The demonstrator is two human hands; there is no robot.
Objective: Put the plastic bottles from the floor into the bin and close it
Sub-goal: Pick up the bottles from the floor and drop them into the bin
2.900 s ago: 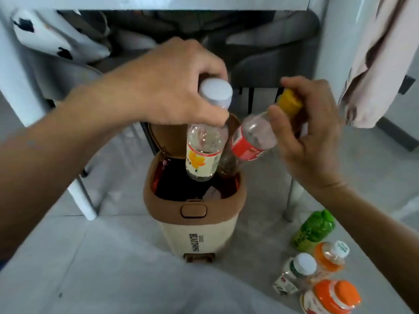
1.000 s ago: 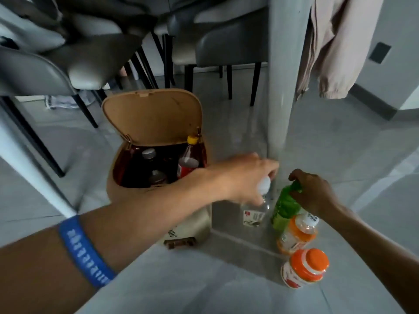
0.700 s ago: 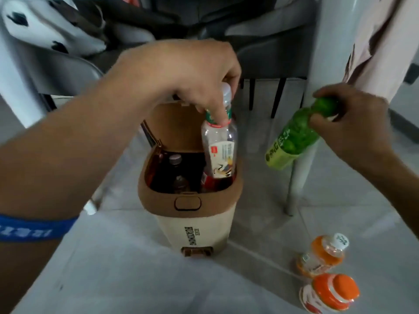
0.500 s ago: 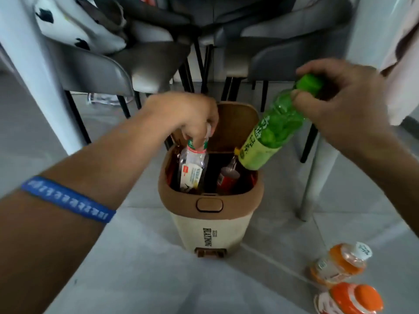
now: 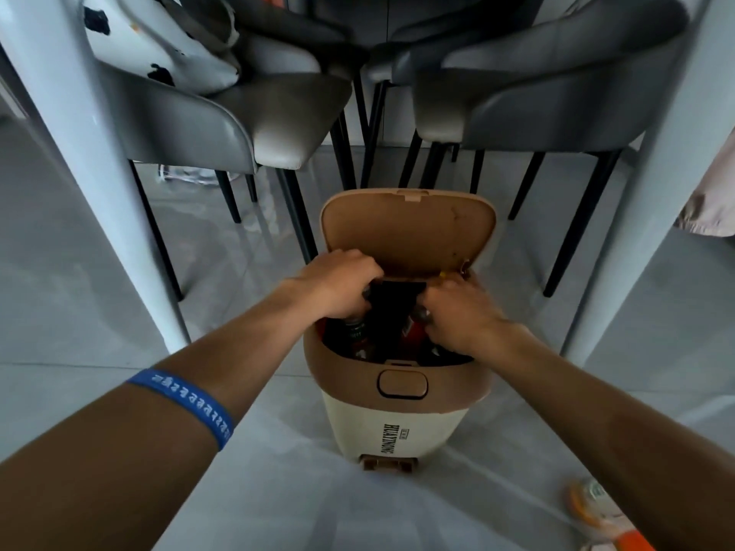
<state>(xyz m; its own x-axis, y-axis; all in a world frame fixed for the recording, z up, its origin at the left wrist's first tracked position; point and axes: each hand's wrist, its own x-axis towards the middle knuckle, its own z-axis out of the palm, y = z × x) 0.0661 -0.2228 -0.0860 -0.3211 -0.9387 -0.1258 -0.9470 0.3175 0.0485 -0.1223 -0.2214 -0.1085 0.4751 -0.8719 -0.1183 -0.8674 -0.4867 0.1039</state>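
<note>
While both hands' fingers (image 5: 364, 300) grip unclear contents in the bin (image 5: 397, 415), 2 bottles (image 5: 588, 507) lie on grey tile floor (image 5: 79, 312).

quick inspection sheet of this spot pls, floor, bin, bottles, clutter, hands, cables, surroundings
surface: grey tiled floor, glossy.
bin: cream bin with a brown rim, lid standing open.
bottles: several inside the bin, dark and hard to count; orange bottles on the floor at lower right, blurred.
clutter: nothing seen apart from those bottles.
hands: left hand and right hand both down in the bin mouth; grip hidden. Blue wristband on the left arm.
cables: nothing seen.
surroundings: white table legs, grey chairs, a spotted bag on one seat.
</note>
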